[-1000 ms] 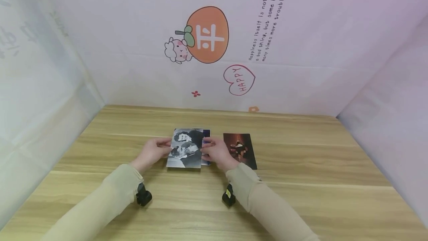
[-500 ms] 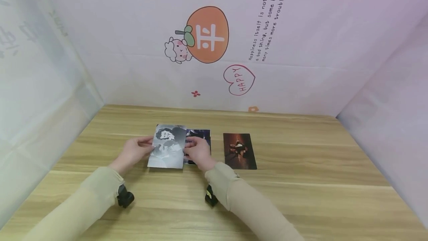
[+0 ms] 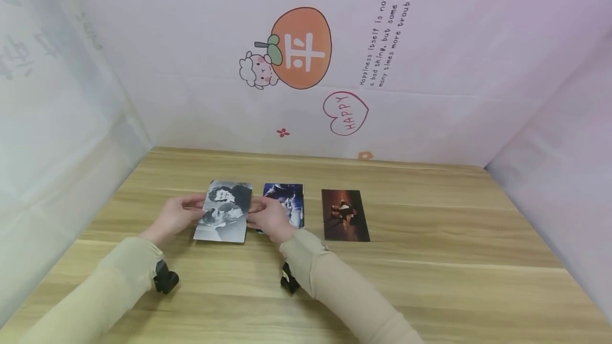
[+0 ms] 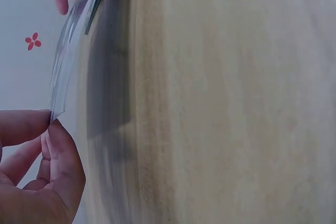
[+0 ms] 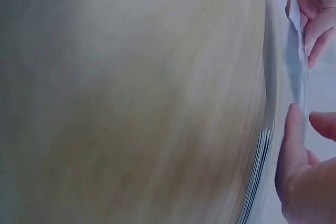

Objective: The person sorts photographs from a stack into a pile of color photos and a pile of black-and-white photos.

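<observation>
black-and-white print held at both side edges. the black-and-white print [image 3: 223, 211] is raised off the wood-grain table [image 3: 430, 291], left of a blue-toned stack of prints [image 3: 295, 208] and well apart from a reddish-brown print [image 3: 345, 215], which lies flat farther right. the step in hand appears to be a two-handed hold of the print, clear of the table; the next move, as judged from this pose, calls for both hands to stay level and lower together, so that the thin sheet does not bend or catch the stack.

the left hand [image 3: 173, 219] pinches the left edge between thumb and finger, its other fingers folded below, as the left wrist view shows. the right hand [image 3: 273, 221] grasps the opposite edge, fingers and thumb on either side of the sheet; how firmly it presses cannot be told. this hand partly covers the stack, whose layered edges show in the right wrist view. both forearms reach forward and inward from the near side, and the sheet bows slightly between the hands.
</observation>
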Motion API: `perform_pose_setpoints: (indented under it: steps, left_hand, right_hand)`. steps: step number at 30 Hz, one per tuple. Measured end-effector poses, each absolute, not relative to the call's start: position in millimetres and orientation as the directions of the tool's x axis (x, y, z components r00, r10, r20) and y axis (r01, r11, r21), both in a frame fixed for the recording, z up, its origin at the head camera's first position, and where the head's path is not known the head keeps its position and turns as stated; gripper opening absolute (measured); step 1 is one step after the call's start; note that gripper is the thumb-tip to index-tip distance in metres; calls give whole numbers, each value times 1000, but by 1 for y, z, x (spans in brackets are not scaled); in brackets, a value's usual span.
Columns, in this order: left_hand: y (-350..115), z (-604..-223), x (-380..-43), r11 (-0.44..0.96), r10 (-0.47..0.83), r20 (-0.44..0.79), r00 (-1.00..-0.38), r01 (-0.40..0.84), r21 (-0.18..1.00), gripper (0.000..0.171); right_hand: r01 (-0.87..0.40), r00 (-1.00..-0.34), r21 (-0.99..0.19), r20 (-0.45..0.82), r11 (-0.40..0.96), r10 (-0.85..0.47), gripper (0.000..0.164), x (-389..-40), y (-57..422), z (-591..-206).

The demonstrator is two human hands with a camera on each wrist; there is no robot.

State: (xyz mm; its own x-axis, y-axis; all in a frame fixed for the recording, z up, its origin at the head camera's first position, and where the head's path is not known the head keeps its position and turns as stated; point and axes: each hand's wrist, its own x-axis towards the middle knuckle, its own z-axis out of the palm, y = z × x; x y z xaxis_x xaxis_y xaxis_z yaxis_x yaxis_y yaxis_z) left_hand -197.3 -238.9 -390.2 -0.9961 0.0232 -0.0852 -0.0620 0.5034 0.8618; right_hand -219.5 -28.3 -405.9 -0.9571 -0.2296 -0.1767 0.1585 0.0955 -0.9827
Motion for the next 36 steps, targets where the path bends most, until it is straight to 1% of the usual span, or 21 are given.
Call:
perform_pose_setpoints:
  steps: [5,10,14,23,27,36]
  left_hand:
    - [-243,-393,-200,525,26,-111,-993,-81,847,50]
    - [-246,-394,-202,594,41,-87,-995,-46,804,50]
    - [-248,-395,-203,639,59,-62,-996,-10,769,48]
    - [-251,-400,-202,686,84,-40,-996,29,727,41]
    - [-252,-403,-202,695,78,-42,-996,23,719,39]
    - [-253,-400,-202,730,62,-31,-998,24,683,39]
  right_hand:
    - [142,-951,-974,-185,179,-250,53,-218,-27,-406]
    - [103,-948,-962,-172,254,-266,48,-217,-27,-406]
    - [96,-943,-956,-177,277,-283,48,-216,-27,-405]
    - [115,-929,-948,-208,297,-305,46,-213,-28,-400]
    - [117,-926,-947,-213,300,-312,45,-213,-28,-399]
    - [121,-940,-960,-192,251,-283,48,-212,-29,-400]
